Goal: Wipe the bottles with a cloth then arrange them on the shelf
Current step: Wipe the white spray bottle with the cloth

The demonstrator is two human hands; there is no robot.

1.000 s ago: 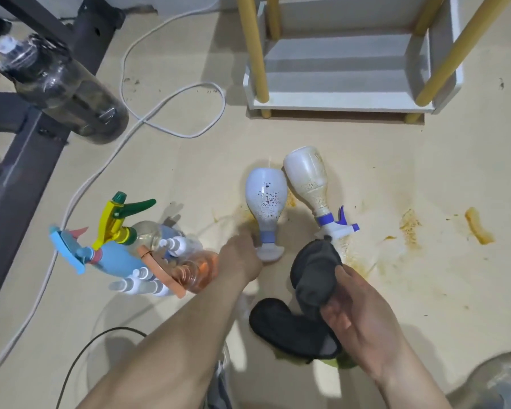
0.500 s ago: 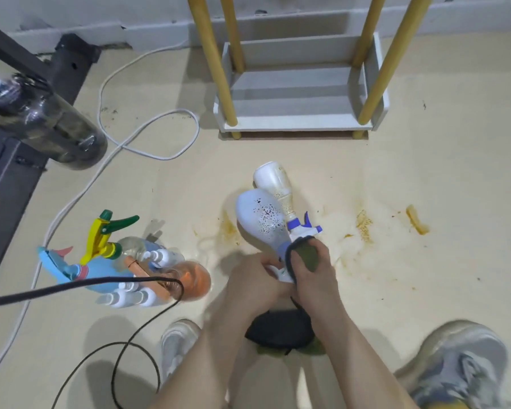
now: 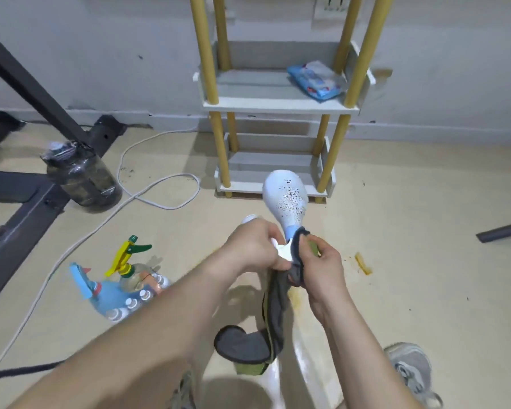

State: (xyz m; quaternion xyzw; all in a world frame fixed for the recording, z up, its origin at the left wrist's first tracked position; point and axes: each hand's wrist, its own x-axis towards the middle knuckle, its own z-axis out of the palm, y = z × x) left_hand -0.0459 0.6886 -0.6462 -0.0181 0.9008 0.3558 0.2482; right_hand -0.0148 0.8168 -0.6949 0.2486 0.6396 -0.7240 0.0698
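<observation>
A pale blue spray bottle (image 3: pixel 285 199) speckled with dark spots is lifted off the floor, its base pointing away from me. My left hand (image 3: pixel 255 249) grips its white spray head. My right hand (image 3: pixel 322 268) presses a dark grey cloth (image 3: pixel 273 314) against the bottle's neck; the rest of the cloth hangs down between my arms. Part of a second white bottle (image 3: pixel 250 218) peeks out behind my left hand. The white shelf (image 3: pixel 278 104) with yellow posts stands against the wall beyond.
A cluster of spray bottles (image 3: pixel 121 281) lies on the floor at the left. A dark water jug (image 3: pixel 81 175), a black metal frame (image 3: pixel 27 202) and a white cable (image 3: pixel 148 196) are further left. A blue packet (image 3: pixel 317 79) lies on the middle shelf. My shoe (image 3: pixel 412 370) is lower right.
My left hand took the spotted bottle by its spray head and lifted it off the floor. My right hand brought the cloth up to its neck. The view tilted up toward the shelf.
</observation>
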